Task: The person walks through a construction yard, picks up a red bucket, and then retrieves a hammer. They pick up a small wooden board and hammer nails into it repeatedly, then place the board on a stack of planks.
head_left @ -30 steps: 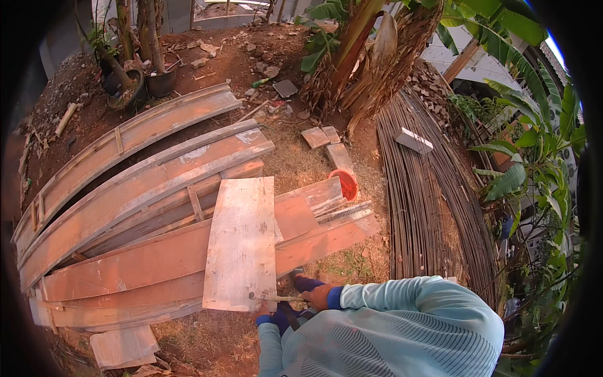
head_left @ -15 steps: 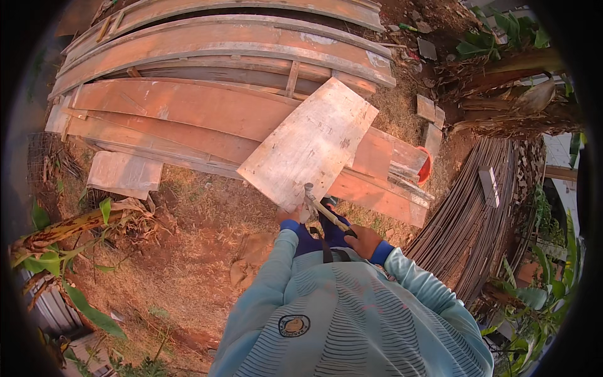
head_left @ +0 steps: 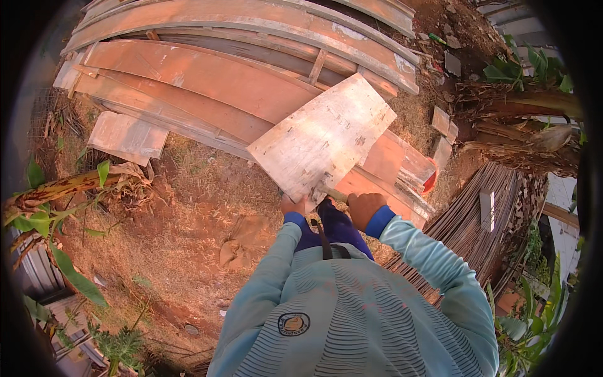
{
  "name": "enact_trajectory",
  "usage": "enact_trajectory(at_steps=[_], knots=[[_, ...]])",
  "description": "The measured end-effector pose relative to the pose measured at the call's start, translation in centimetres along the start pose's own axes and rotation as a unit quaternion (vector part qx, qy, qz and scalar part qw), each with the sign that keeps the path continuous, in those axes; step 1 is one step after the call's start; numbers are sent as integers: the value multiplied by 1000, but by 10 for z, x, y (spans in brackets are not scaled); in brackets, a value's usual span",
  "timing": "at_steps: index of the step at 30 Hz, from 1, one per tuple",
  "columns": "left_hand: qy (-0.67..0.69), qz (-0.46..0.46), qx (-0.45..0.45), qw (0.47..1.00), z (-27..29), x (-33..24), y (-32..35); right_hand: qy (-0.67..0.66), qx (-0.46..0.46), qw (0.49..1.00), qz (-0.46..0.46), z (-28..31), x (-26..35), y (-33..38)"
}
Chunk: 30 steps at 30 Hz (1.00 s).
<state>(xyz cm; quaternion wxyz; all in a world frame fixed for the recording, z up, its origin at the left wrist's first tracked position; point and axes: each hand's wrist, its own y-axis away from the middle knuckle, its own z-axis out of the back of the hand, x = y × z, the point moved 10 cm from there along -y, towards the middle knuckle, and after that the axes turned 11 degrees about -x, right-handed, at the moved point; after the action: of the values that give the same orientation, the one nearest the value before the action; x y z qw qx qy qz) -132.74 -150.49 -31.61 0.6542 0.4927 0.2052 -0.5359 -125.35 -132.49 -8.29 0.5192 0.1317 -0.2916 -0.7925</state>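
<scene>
A pale, weathered plywood board (head_left: 326, 135) slants in front of me, its far part over a stack of long boards. My left hand (head_left: 294, 205) is closed on the board's near corner. My right hand (head_left: 366, 210) wraps round the wooden handle of a hammer (head_left: 334, 193). The hammer's head lies low over the board's near edge, a little right of my left hand. Whether it touches the wood I cannot tell. My legs show just below that edge.
Long reddish formwork panels (head_left: 207, 75) lie stacked across the far side. A smaller board (head_left: 129, 135) rests at the left. Rusty rods (head_left: 468, 213) are bundled at the right, with a pale block (head_left: 487, 210) on top. A red round rim (head_left: 431, 176) shows beyond the boards.
My right hand has moved up and forward with the hammer, and its head has dropped toward the board's near edge. My left hand stays at the corner. The view has shifted slightly.
</scene>
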Motion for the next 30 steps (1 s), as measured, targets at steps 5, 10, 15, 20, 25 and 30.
enact_trajectory(at_steps=[5,10,15,20,25,30], knots=[[21,33,-3,999,-9,35,-6,-167,34,985,8,-4,-117,-46],[2,41,-2,999,9,-8,5,7,-51,997,59,18,-62,-37],[-31,69,-17,997,17,-25,8,34,-31,999,11,9,-15,-10],[-34,63,-31,997,4,16,0,21,-57,998,-6,-5,4,12],[25,32,-31,999,-3,20,2,23,-38,999,-32,2,2,18],[-21,66,-14,997,9,-10,8,-6,-66,998,-8,-7,16,27]])
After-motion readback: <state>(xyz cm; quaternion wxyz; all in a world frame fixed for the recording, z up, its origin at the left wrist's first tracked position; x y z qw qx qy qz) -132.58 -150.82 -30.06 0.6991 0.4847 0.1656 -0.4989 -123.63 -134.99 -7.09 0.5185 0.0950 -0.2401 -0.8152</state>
